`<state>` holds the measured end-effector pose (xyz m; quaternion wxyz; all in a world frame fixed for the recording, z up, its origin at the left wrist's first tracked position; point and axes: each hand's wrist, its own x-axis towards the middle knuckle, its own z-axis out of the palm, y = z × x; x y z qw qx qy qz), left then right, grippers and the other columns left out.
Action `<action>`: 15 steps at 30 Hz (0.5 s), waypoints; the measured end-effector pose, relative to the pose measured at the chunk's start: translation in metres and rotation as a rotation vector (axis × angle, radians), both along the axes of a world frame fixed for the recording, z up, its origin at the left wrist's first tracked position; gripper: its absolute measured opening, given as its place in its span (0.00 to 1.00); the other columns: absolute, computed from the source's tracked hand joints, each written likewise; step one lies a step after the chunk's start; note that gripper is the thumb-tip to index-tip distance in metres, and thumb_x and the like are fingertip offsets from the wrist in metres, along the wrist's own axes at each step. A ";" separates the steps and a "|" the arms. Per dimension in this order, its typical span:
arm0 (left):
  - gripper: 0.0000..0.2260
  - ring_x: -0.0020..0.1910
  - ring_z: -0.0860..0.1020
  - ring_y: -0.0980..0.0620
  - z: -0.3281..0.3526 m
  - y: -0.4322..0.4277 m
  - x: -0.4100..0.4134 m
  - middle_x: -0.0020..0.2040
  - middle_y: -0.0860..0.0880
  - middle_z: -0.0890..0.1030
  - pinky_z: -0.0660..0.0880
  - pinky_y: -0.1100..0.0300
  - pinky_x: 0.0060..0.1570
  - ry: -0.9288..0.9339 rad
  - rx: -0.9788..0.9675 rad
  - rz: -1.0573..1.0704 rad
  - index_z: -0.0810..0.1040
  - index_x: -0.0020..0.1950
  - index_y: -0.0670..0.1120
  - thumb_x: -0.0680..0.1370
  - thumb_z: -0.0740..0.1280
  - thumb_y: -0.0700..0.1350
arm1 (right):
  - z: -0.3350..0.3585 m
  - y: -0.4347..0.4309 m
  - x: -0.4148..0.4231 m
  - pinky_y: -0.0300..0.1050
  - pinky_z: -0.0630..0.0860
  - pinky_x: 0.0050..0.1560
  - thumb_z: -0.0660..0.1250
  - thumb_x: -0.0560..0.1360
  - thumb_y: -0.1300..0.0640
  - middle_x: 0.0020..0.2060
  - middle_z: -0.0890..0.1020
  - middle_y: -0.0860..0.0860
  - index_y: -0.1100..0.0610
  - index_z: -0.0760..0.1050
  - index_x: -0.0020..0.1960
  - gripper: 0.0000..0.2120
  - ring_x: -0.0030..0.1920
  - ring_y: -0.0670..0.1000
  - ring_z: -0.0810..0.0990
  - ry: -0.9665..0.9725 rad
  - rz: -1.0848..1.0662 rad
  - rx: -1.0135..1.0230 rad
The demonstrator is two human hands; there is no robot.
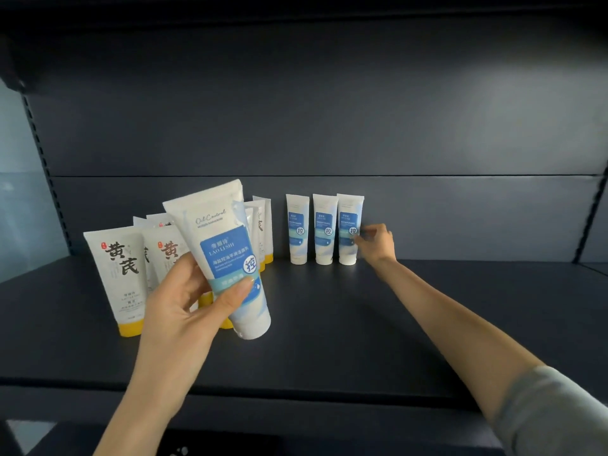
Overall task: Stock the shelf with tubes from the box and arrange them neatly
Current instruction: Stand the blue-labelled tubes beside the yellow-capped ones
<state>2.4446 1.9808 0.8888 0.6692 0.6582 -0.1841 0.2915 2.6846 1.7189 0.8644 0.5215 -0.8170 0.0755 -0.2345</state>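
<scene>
My left hand [184, 301] grips a white tube with a blue label [227, 255], held cap down and slightly tilted above the dark shelf board [329, 324]. Three matching blue-label tubes stand upright in a row against the back panel: left one [297, 229], middle one [325, 229], right one [349, 229]. My right hand [376, 240] reaches far in, its fingertips touching the right side of the rightmost tube; whether they grip it is unclear. The box is not in view.
Several white tubes with yellow caps [115, 274] stand in rows on the left of the shelf, partly hidden behind my left hand. A slotted upright [46, 166] runs up the left side. Bare shelf board lies right of the blue-label row and along the front edge.
</scene>
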 end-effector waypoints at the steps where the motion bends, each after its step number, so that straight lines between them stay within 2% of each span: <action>1: 0.17 0.50 0.81 0.61 0.000 0.003 0.000 0.50 0.58 0.84 0.76 0.72 0.39 0.015 0.005 -0.024 0.78 0.54 0.54 0.65 0.72 0.46 | 0.004 0.002 -0.007 0.52 0.73 0.60 0.67 0.75 0.58 0.63 0.69 0.58 0.62 0.68 0.64 0.19 0.60 0.56 0.73 -0.006 -0.012 0.015; 5: 0.19 0.51 0.81 0.60 0.001 0.014 -0.004 0.51 0.57 0.83 0.76 0.72 0.39 0.071 0.024 -0.128 0.77 0.57 0.50 0.66 0.71 0.44 | 0.025 0.023 -0.046 0.48 0.71 0.61 0.63 0.78 0.56 0.65 0.68 0.56 0.61 0.65 0.65 0.18 0.61 0.54 0.72 -0.096 0.009 0.063; 9: 0.22 0.53 0.81 0.56 0.003 0.032 -0.012 0.53 0.54 0.83 0.80 0.63 0.46 0.134 0.017 -0.198 0.76 0.59 0.48 0.66 0.71 0.48 | 0.033 0.069 -0.117 0.43 0.77 0.54 0.58 0.80 0.45 0.58 0.76 0.50 0.50 0.69 0.55 0.10 0.53 0.44 0.77 -0.223 0.282 0.286; 11: 0.22 0.53 0.81 0.54 0.004 0.042 -0.017 0.53 0.53 0.83 0.80 0.57 0.50 0.155 0.008 -0.216 0.76 0.59 0.47 0.66 0.71 0.49 | 0.027 0.092 -0.158 0.43 0.79 0.53 0.56 0.78 0.41 0.56 0.78 0.46 0.46 0.70 0.56 0.13 0.54 0.44 0.79 -0.239 0.427 0.287; 13: 0.21 0.53 0.82 0.53 0.004 0.050 -0.021 0.52 0.52 0.83 0.80 0.54 0.51 0.172 -0.004 -0.236 0.78 0.58 0.47 0.66 0.71 0.49 | 0.019 0.111 -0.196 0.44 0.79 0.54 0.56 0.75 0.39 0.54 0.80 0.47 0.48 0.71 0.61 0.19 0.55 0.46 0.80 -0.240 0.554 0.261; 15: 0.18 0.52 0.82 0.53 0.005 0.055 -0.024 0.51 0.52 0.84 0.79 0.56 0.50 0.176 -0.009 -0.257 0.79 0.57 0.48 0.68 0.70 0.50 | 0.010 0.126 -0.227 0.46 0.79 0.56 0.59 0.74 0.43 0.55 0.80 0.50 0.51 0.70 0.64 0.21 0.57 0.49 0.79 -0.216 0.656 0.206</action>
